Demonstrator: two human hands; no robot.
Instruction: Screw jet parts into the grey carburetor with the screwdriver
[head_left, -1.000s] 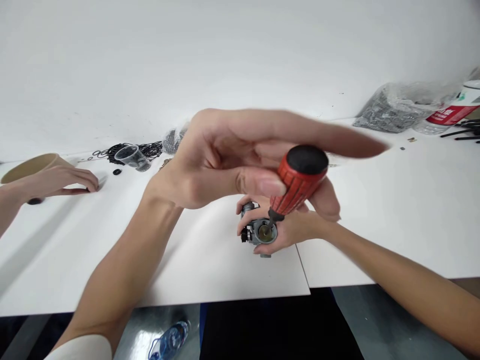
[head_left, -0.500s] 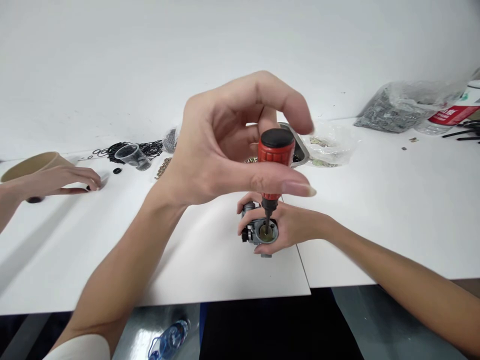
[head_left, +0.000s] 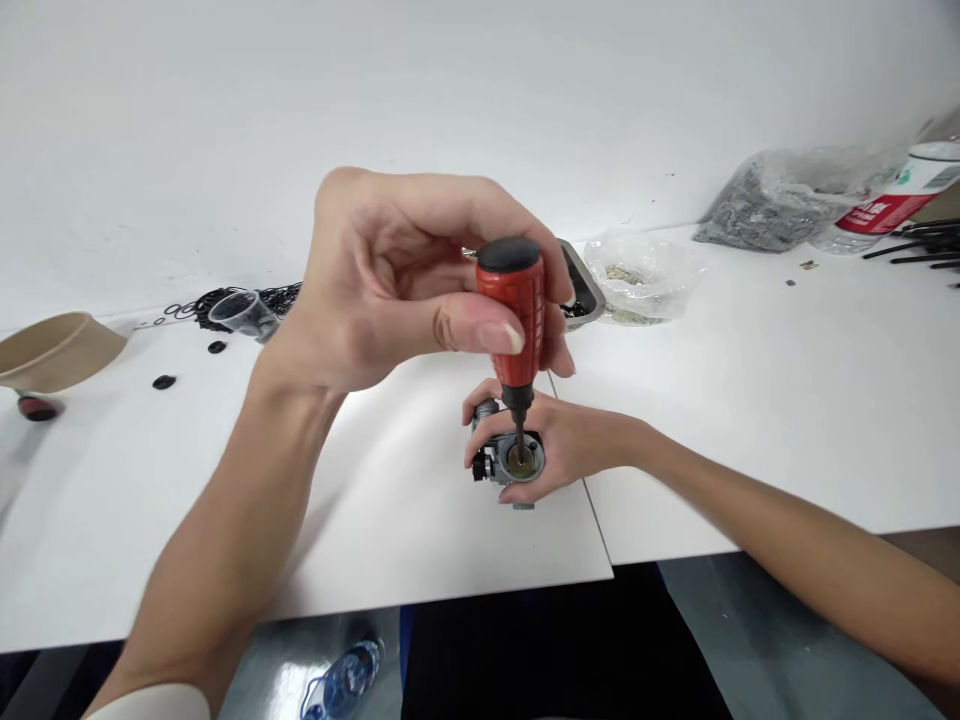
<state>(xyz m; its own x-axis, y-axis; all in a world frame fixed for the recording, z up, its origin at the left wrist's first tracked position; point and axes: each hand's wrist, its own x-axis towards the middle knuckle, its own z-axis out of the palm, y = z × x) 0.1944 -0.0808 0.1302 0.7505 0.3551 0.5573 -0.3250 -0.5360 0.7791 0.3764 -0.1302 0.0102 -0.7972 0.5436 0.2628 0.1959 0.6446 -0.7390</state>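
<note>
My left hand (head_left: 420, 280) is closed around the red handle of a short screwdriver (head_left: 517, 310), thumb on the near side and fingers behind. The screwdriver stands nearly upright, its black cap on top. Its tip points down into the round bore of a grey metal carburetor (head_left: 496, 462), at the brass-coloured plate inside. Whether the tip sits in a screw is too small to tell. Low on the white table, my right hand (head_left: 566, 445) grips the carburetor from the right, with fingers over its far side and thumb along the near edge.
Black rubber rings (head_left: 214, 305), a clear plastic cup (head_left: 244, 314) and a tan bowl (head_left: 67, 352) are at the left. Behind my left hand are a metal tray (head_left: 594, 290) and a clear bag (head_left: 664, 280). A bag of grey parts (head_left: 757, 205) and a red-labelled bottle (head_left: 889, 210) stand far right.
My left fingers have closed in around the screwdriver handle from a looser, spread hold. The view has shifted slightly. Another person's hand at the left has gone out of view.
</note>
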